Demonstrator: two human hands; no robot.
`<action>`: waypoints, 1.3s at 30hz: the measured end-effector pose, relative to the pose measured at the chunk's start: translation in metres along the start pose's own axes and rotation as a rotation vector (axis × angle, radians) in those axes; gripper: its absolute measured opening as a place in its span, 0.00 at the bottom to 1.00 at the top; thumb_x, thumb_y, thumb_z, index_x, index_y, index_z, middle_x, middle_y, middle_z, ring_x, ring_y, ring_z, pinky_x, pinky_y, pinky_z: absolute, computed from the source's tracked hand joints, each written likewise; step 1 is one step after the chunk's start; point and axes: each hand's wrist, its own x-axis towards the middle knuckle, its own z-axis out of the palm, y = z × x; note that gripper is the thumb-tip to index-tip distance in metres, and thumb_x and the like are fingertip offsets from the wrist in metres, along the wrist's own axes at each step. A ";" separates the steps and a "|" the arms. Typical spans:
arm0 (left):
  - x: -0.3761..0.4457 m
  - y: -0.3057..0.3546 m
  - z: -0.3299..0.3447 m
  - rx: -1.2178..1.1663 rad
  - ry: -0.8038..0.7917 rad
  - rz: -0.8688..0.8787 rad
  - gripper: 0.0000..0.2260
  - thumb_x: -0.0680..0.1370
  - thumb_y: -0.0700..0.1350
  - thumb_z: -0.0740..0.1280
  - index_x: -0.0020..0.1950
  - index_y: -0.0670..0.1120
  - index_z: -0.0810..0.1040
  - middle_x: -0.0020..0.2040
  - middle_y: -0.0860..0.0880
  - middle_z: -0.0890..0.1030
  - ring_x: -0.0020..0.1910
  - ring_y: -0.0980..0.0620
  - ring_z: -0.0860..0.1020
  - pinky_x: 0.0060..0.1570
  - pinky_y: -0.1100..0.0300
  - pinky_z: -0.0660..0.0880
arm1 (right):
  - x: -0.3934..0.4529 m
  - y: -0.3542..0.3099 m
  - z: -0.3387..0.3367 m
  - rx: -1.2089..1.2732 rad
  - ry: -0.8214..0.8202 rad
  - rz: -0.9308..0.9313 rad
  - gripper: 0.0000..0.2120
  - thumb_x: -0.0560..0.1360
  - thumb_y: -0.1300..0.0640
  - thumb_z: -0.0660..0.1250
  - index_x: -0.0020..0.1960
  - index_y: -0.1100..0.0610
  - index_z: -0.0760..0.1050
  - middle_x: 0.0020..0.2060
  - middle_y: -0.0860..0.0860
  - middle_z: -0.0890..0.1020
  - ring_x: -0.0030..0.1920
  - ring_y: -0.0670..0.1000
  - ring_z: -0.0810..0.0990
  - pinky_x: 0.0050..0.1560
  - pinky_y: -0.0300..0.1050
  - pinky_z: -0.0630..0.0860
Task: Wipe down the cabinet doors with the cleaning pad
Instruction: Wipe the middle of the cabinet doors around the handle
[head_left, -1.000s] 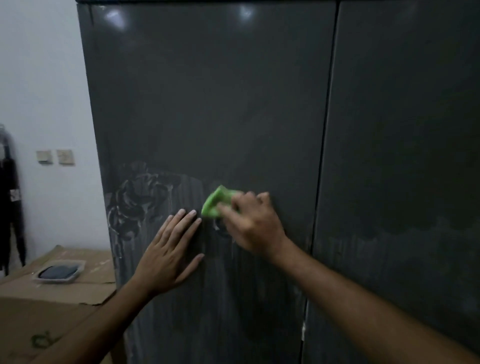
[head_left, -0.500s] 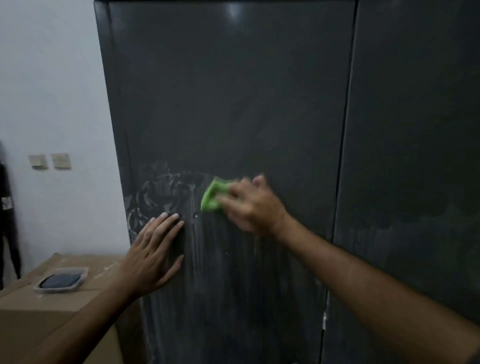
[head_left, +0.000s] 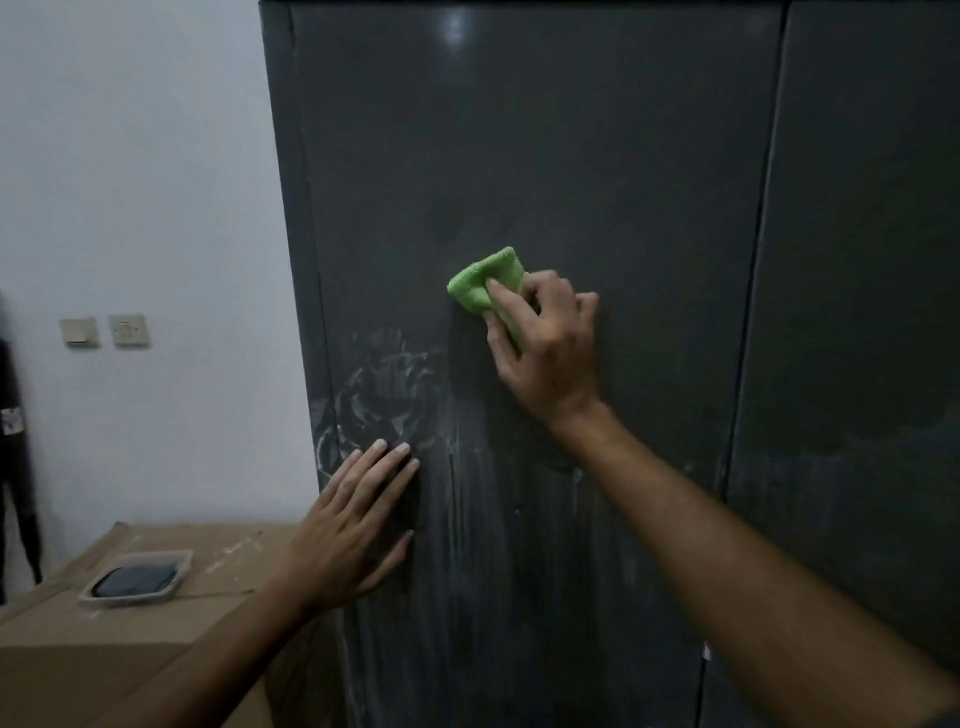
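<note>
While a pale wall (head_left: 135, 182) is filling the left of the view, the dark grey cabinet (head_left: 571, 156) is taking up most of the rest, its left door (head_left: 597, 130) facing the camera and its right door (head_left: 872, 260) meeting it at a vertical seam. Whitish, streaky smears (head_left: 395, 395) are showing on the lower part of the left door, with thin vertical run marks trailing down below them. Beside the cabinet's left edge, a brown cardboard box (head_left: 67, 639) is standing as a low surface, and a shallow clear tray (head_left: 137, 577) holding something dark is sitting on its top. Both bare forearms are reaching in from the bottom of the view. The right hand (head_left: 550, 348) is grasping the green cleaning pad (head_left: 485, 283), its fingers curling over the pad's lower right part and its thumb lying across the front, and it is pressing the pad against the left door, above and to the right of the smears. The left hand (head_left: 353, 525) is lying flat and released on the same door near its left edge, fingers straight and slightly spread, just below the smears. Two pale wall switches (head_left: 104, 331) are sitting side by side on the wall, and a dark object at the far left edge is too cut off to tell.
</note>
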 end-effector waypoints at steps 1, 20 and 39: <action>-0.001 -0.001 0.000 -0.003 0.002 0.003 0.34 0.82 0.58 0.63 0.82 0.40 0.64 0.82 0.39 0.63 0.83 0.39 0.59 0.78 0.39 0.62 | -0.009 -0.010 0.006 0.026 0.007 0.022 0.14 0.77 0.54 0.70 0.61 0.53 0.83 0.49 0.55 0.79 0.47 0.57 0.78 0.47 0.52 0.67; -0.031 -0.020 -0.003 0.007 0.040 0.061 0.28 0.82 0.57 0.62 0.77 0.42 0.68 0.75 0.38 0.74 0.78 0.39 0.66 0.74 0.41 0.66 | 0.018 -0.064 0.032 -0.027 -0.271 -0.489 0.14 0.78 0.50 0.67 0.62 0.51 0.82 0.50 0.55 0.81 0.47 0.57 0.79 0.49 0.54 0.69; -0.054 -0.032 -0.011 0.004 0.031 0.143 0.20 0.79 0.48 0.65 0.68 0.43 0.79 0.68 0.38 0.81 0.69 0.36 0.78 0.65 0.44 0.78 | -0.033 -0.117 0.045 0.015 -0.534 -0.857 0.16 0.79 0.51 0.62 0.64 0.49 0.79 0.57 0.52 0.80 0.51 0.54 0.79 0.52 0.53 0.70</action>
